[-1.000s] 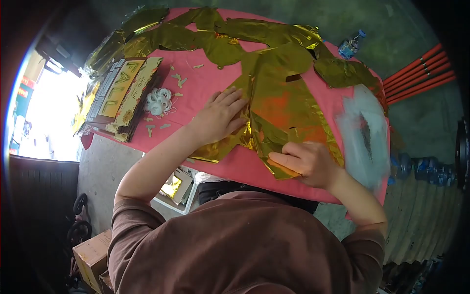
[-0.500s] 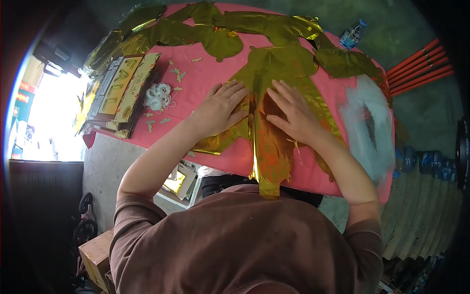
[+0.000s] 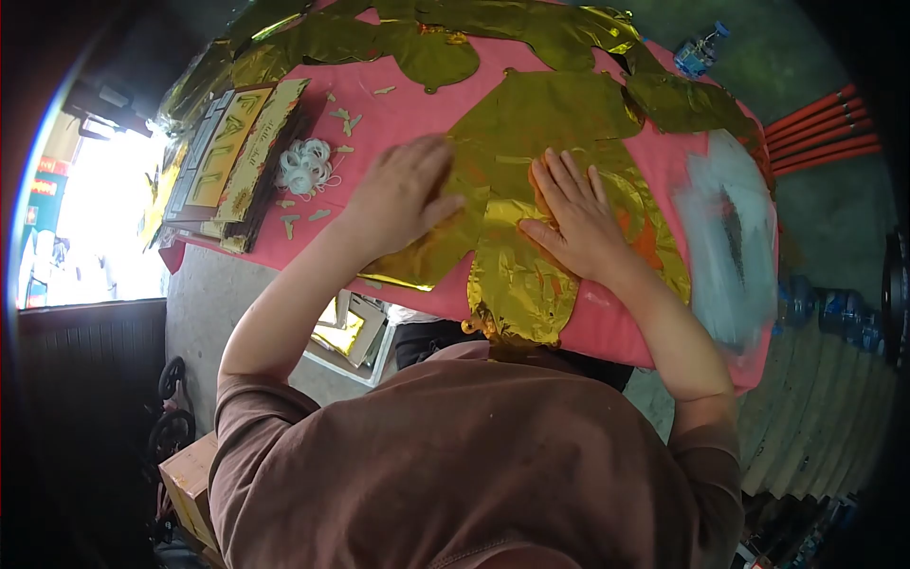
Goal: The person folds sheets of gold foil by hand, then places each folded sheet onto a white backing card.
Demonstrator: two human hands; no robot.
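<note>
A flat gold foil balloon point(image 3: 531, 119) lies across the near part of the table, its lower end hanging over the front edge by my body. My right hand point(image 3: 578, 213) rests flat on its middle, fingers spread. Over the balloon's left side is my left hand point(image 3: 403, 194), open, with its fingertips blurred by motion and its thumb apart. Neither hand grips anything. To the left of my left hand sit a bundle of white ribbon loops point(image 3: 306, 168) and several small pale tabs point(image 3: 345, 121).
More gold foil pieces point(image 3: 436, 62) cover the far side of the pink tablecloth point(image 3: 393, 123). Printed "FALL" packs point(image 3: 227, 152) are stacked at left. A clear plastic bag point(image 3: 730, 266) lies right, a water bottle point(image 3: 700, 52) far right. Below stand a white bin point(image 3: 365, 372) and a cardboard box point(image 3: 194, 474).
My left hand has moved left, off the balloon's centre. The balloon's folded middle has spread out flatter, and my right hand has shifted slightly right on it.
</note>
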